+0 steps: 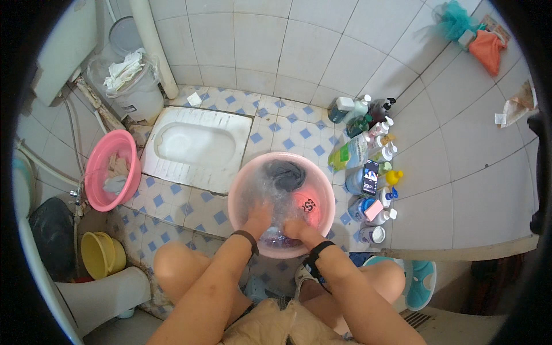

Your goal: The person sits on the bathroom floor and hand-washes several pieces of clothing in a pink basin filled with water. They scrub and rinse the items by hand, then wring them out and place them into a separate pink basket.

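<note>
Both of my hands are inside a large pink plastic basin of water on the tiled floor between my knees. My left hand lies in the murky water at the basin's left side; its fingers are blurred under the surface. Near the lower middle, my right hand is bent down over wet cloth, its fingertips hidden. A dark grey cloth lies at the far side of the basin. The coral-pink cloth with black lettering is to the right, beside my right hand. A dark purplish cloth shows at the near rim.
Beyond the basin to the left is a white squat toilet. A smaller pink basin with cloths and a yellow bucket stand farther left. Several bottles line the right wall, with a smartphone leaning on them.
</note>
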A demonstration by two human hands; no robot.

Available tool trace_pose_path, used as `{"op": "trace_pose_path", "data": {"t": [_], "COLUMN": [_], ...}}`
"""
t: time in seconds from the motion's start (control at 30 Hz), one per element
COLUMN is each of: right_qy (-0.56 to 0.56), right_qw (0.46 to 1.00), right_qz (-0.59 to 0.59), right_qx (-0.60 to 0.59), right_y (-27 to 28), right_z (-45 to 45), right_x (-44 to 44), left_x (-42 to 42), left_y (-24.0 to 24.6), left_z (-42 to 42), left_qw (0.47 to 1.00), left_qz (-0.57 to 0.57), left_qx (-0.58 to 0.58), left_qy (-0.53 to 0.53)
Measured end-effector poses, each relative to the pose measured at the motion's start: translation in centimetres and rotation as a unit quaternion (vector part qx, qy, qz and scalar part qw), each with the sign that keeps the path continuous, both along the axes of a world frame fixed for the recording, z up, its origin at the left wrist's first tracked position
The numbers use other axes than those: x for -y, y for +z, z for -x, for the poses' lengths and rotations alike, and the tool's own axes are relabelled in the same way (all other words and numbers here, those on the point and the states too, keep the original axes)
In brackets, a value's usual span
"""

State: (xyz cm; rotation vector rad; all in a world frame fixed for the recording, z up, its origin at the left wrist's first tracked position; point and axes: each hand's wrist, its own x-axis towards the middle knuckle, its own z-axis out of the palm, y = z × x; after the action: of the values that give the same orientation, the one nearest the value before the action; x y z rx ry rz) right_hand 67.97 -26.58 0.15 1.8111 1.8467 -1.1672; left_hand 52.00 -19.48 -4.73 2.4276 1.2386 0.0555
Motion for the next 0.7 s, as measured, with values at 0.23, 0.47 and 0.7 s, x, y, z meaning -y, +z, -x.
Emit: {"op": "trace_pose_path", "data": {"t": [0.23,0.47,0.7], "right_qy": [0.046,0.134,0.194], "right_qw": [0.985,0.917,0.913], "right_qz": [-0.167,-0.342,-0.314], "right_qx": [0.006,0.155,0.176], "right_y": [3.5,13.3,11.8], "right_z": [-1.4,-3.3,-0.4], "right_x": [0.0,-1.2,1.1], "left_x": [-3.4,-5.0,-2.2], "left_y": [6.9,17.2,15.0], "left_z": [1.7,2.2,4.2], "left_qw": [0.987,0.981,0.983], "left_qz": [0.071,0.117,0.124], "left_qx": [0.012,0.100,0.036], "left_qy": [-0.145,-0.121,-0.134]}}
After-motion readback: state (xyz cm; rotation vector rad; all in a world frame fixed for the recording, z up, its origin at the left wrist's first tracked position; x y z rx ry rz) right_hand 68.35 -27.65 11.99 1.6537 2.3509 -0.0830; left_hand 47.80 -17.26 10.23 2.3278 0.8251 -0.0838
